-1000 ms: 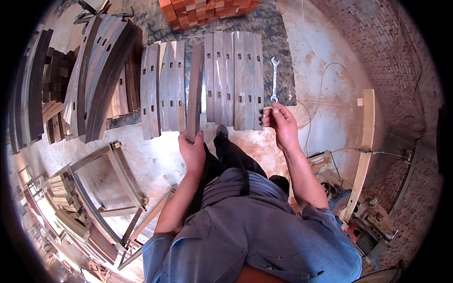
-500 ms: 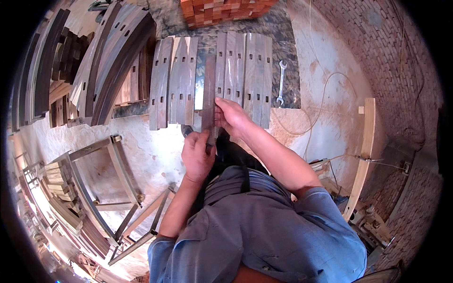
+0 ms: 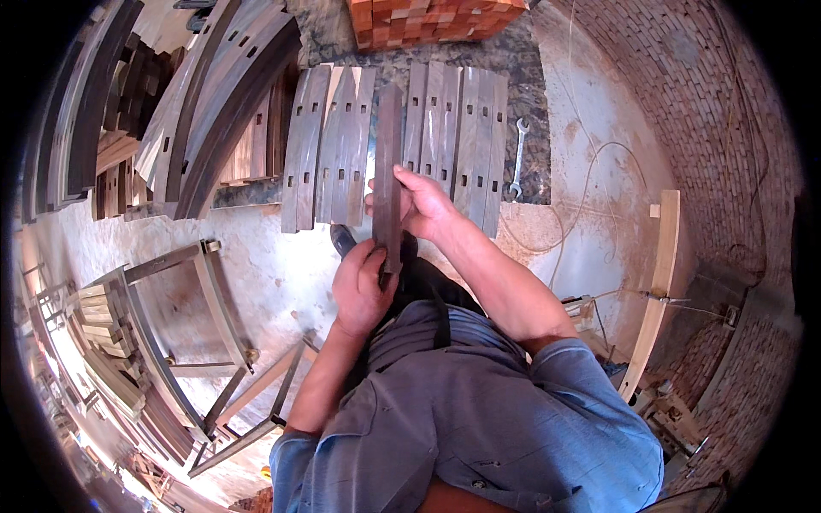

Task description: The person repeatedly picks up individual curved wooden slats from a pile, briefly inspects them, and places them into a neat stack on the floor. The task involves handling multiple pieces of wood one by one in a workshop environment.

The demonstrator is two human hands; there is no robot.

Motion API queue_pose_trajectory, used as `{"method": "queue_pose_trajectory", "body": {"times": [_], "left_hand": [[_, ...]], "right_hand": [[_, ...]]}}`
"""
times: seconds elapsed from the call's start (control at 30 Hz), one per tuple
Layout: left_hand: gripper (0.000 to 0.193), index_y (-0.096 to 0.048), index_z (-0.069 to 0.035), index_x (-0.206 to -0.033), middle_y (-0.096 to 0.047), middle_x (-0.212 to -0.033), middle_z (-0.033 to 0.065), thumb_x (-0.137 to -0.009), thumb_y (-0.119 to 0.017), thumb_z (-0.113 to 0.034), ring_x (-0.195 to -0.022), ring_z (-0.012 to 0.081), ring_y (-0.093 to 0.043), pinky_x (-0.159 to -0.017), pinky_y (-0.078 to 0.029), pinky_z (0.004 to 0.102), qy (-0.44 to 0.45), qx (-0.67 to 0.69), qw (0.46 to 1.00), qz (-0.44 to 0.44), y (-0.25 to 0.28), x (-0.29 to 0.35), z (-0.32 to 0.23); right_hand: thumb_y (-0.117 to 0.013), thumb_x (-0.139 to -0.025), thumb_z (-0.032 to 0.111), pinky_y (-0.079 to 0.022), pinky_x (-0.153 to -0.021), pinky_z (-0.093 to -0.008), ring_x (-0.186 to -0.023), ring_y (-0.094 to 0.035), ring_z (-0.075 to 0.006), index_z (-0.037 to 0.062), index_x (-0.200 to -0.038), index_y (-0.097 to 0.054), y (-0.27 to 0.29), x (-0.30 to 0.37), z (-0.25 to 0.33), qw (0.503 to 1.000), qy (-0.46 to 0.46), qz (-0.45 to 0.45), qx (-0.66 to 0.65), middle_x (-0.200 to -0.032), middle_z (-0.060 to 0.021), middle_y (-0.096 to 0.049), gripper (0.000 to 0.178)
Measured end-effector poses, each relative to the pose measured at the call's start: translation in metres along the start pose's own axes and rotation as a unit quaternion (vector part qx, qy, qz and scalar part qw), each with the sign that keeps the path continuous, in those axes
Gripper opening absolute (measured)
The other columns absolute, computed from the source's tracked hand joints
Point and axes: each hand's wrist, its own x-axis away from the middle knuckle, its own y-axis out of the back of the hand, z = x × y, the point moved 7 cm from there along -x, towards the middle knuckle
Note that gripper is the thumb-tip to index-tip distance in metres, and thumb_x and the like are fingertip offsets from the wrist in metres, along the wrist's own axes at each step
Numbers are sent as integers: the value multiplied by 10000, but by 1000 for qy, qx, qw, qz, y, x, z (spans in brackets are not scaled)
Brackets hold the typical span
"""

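Note:
A narrow dark wooden slat [image 3: 388,154] is held in front of me, its long side pointing away from my body. Round its near end my left hand [image 3: 363,286] is closed. My right hand [image 3: 417,203] grips it further up, with the thumb along the right side and fingertips showing at the left. Beyond and below it lie two groups of wooden slats with small rectangular slots: a left group [image 3: 342,145] and a right group [image 3: 453,128]. The held slat hangs over the gap between them.
An open-end wrench [image 3: 518,158] lies right of the slats. Reddish wooden blocks [image 3: 436,24] are stacked at the far side. Curved dark boards [image 3: 231,111] lean at the left, above a wheeled metal frame [image 3: 218,291]. A pale plank [image 3: 663,274] stands at the right near a brick wall.
The slat has turned slightly in my hands and shows more of its broad face. My right fingers have come round to its left side. The whole view has shifted a little.

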Motion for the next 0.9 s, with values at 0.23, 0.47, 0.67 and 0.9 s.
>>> {"method": "queue_pose_trajectory", "body": {"times": [0.23,0.47,0.67,0.9], "left_hand": [[411,-562,-5,-1144,-619,-1077,164,-779,-736,-80,-952,303,-633,-826,-511,373,266,116,957,-9,-3,22,46],[343,-575,11,-1170,-650,-996,125,-856,-675,-85,-924,198,-624,-821,-496,314,371,210,904,29,-20,48,74],[263,-591,11,-1120,-661,-941,52,-895,-649,-112,-838,107,-597,-767,-475,252,433,359,825,63,-30,55,72],[212,-588,-25,-1084,-679,-941,68,-920,-606,-157,-795,145,-636,-710,-495,281,523,476,704,66,-43,72,77]], "right_hand": [[-460,-1004,312,-494,-885,-486,-1042,-637,-323,68,-1147,-536,-13,1,11,997,70,4,38,-1167,-157,-639,292],[-471,-1004,313,-489,-876,-439,-1010,-638,-259,98,-1120,-540,-9,-4,8,997,78,12,21,-1152,-110,-650,254],[-532,-981,265,-514,-787,-404,-879,-645,-189,103,-1090,-547,-12,1,13,992,91,-3,83,-984,-39,-653,196],[-582,-962,244,-518,-860,-456,-962,-666,-239,85,-1052,-522,-13,0,14,989,101,8,103,-1072,-115,-670,192]]}}
